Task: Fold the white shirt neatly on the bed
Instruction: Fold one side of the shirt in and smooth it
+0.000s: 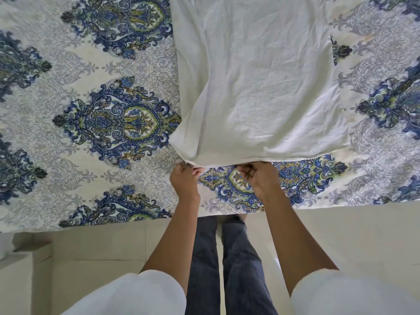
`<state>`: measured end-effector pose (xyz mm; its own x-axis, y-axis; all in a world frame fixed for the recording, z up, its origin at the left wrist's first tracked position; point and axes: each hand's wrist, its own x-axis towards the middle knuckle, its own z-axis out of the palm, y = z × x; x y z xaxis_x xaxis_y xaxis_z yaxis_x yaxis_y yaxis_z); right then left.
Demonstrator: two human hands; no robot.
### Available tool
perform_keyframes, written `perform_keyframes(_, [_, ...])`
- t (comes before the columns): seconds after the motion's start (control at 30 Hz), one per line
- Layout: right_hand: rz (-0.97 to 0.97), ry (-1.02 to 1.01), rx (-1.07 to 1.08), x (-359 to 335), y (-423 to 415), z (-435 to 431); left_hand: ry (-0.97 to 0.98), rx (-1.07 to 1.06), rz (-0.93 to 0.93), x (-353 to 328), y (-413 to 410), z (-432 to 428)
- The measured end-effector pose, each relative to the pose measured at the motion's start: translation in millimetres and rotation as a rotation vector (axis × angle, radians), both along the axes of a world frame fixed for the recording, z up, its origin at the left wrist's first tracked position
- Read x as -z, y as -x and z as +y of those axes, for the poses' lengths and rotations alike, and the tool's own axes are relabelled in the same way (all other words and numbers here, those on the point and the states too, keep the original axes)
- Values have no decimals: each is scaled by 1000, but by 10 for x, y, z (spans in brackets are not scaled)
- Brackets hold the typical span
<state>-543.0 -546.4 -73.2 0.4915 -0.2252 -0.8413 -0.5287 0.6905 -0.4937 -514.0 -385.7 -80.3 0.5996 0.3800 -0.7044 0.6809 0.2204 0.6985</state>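
White shirt (261, 87): spread on bed (102, 114), frame centre to top; no cross-fold visible. Left hand (184, 181) and right hand (259, 178) pinch its near hem. Folding mostly remains.

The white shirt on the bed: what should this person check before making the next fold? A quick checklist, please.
1. Left hand grips the white shirt at its near left corner: ok.
2. Right hand grips the near hem: ok, though at mid-hem, not at the right corner.
3. Near right corner lies flat on the bedsheet, unheld: ok.
4. Fabric smooth: not ok, creases run across the middle and the left edge is bunched.
5. Sleeves and collar laid straight: cannot tell, the far end is out of frame.
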Motion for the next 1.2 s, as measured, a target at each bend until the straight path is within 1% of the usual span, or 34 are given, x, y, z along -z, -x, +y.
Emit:
perform_keyframes(0.03, [1, 16, -14, 6, 2, 10, 57, -31, 9, -17, 10, 4])
perform_keyframes(0.1, [24, 68, -9, 26, 0, 12, 110, 1, 29, -43, 22, 25])
perform_keyframes(0.23, [40, 155, 146, 50, 62, -98, 152, 164, 57, -56, 87, 65])
perform_keyframes(0.3, [70, 177, 128, 56, 88, -137, 157, 230, 86, -73, 112, 53])
perform_keyframes(0.37, [83, 167, 60, 73, 87, -158, 136, 232, 120, -77, 103, 34])
perform_keyframes(0.4, [81, 147, 29, 74, 79, -171, 90, 237, 125, -82, 94, 18])
perform_keyframes(0.47, [62, 114, -31, 62, 89, -216, -141, 284, 87, -98, 90, -21])
perform_keyframes(0.5, [45, 102, -56, 56, 106, -239, -265, 289, 39, -123, 92, -44])
perform_keyframes(0.57, [9, 70, -64, 36, 143, -260, -446, 283, -79, -204, 33, -77])
perform_keyframes(0.6, [-3, 56, -50, 25, 155, -260, -529, 319, -137, -205, -47, -76])
perform_keyframes(0.63, [-8, 49, -28, 22, 162, -252, -617, 401, -175, -202, -151, -72])
perform_keyframes(0.7, [-7, 46, 48, 0, 158, -219, -727, 585, -195, -145, -360, -63])
perform_keyframes(0.77, [6, 42, 118, -17, 140, -183, -713, 609, -156, -110, -526, -49])
perform_keyframes(0.87, [20, -16, 159, -106, 106, -158, -681, 523, -85, -140, -618, 4])
perform_keyframes(0.97, [17, -46, 177, -184, 90, -164, -503, 324, -161, -209, -582, 113])
perform_keyframes(1.03, [30, -47, 184, -174, 95, -163, -344, 194, -195, -213, -539, 213])
perform_keyframes(1.1, [68, -31, 184, -146, 101, -151, -199, 20, -173, -213, -513, 339])
perform_keyframes(1.2, [162, 79, 87, -102, 120, -131, -95, -143, -126, -176, -446, 544])
